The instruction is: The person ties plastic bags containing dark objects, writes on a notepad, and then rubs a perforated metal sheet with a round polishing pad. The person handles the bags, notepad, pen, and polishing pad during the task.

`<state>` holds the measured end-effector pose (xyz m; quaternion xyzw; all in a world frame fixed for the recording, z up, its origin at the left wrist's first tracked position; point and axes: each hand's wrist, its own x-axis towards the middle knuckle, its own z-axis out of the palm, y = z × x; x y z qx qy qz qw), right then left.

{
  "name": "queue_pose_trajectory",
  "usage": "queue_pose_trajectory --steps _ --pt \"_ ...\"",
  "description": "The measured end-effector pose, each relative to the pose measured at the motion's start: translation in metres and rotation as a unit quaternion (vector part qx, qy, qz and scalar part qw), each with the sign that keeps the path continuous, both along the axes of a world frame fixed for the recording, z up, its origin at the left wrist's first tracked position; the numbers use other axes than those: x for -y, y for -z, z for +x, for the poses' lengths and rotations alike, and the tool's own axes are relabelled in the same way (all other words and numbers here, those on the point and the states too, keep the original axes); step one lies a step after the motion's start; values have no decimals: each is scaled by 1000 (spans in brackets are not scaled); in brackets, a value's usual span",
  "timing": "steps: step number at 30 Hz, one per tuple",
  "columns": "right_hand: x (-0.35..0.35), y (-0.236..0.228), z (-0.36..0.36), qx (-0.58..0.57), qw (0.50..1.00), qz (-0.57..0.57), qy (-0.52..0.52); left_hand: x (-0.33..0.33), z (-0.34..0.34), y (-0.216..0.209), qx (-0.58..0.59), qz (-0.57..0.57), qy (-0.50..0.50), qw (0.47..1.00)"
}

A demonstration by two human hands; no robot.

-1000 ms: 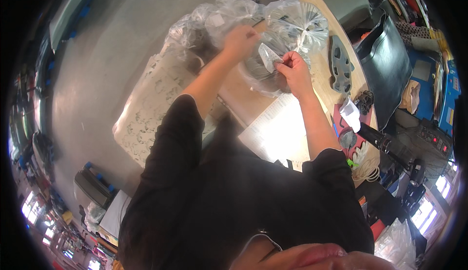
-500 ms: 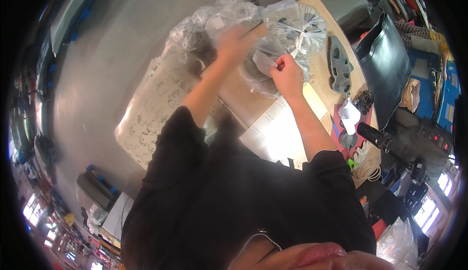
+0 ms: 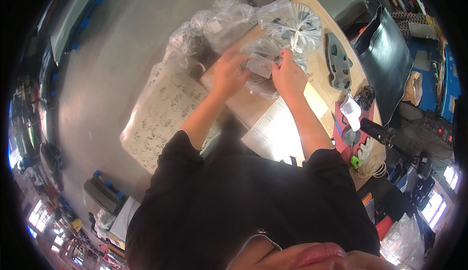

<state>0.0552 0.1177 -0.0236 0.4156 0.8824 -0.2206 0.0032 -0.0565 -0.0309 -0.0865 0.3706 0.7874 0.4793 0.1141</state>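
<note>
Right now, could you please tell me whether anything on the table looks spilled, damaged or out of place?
Nothing looks plainly spilled or damaged. One oddity: on the table, beside the right forearm, glare washes out much of the paper sheet, hiding any print there.

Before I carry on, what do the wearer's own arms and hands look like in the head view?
The left hand and right hand are bare, without gloves. The black cloth left sleeve and black cloth right sleeve leave the forearms uncovered; each ends in a thin pale edge.
</note>
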Motion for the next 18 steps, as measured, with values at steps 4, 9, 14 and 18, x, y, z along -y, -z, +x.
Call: queue_pose_trajectory --steps 4,9,14,18 --pt "1 8 16 -147 986 54 -54 2 1 5 30 -4 10 1000" --pt "4 17 33 -226 957 107 -143 2 -4 9 54 -37 27 997" --pt "7 23 36 -185 967 119 -126 4 -13 14 124 -61 56 989" --pt "6 23 37 -195 970 94 -112 3 -20 17 185 -59 73 978"
